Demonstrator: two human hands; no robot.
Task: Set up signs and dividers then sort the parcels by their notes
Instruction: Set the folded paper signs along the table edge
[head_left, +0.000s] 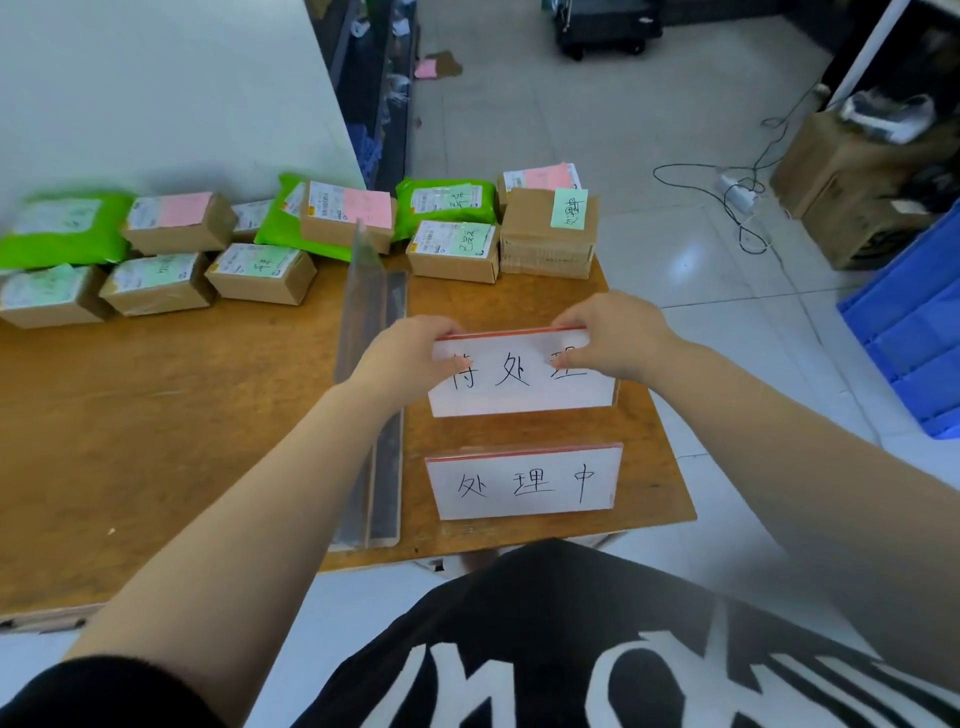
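While both hands hold it by its top edge, the far sign (522, 374) stands on the desk (156, 405), right part.
far sign: white card in clear holder, red strip along top, handwritten characters partly covered by fingers.
left grip: left hand (402, 358) pinches the sign's top-left corner, fingers curled over the edge, thumb on the face.
right grip: right hand (610, 335) pinches the top-right corner the same way.
near sign (523, 483): same type, just below the grips toward the person, standing on the desk, untouched; apart from the far sign.
divider (371, 395): clear strip running away from the person, just left of the left grip; the left forearm crosses over it.
parcels beyond the grips: brown box with green note (454, 249), taller brown box with green note (550, 231), green mailer (447, 200) behind, another box with pink note (540, 176) at the back edge.
parcels left of the divider: brown box with pink note on a green mailer (347, 215), then more brown boxes (260, 271) and a green mailer (62, 228) further left, notes green or pink; writing too blurred to read.
floor, right of the right grip: blue crate (909, 332), cardboard boxes (841, 182), white power strip with cables (737, 192).
wall: white panel (156, 88) behind the left parcels.
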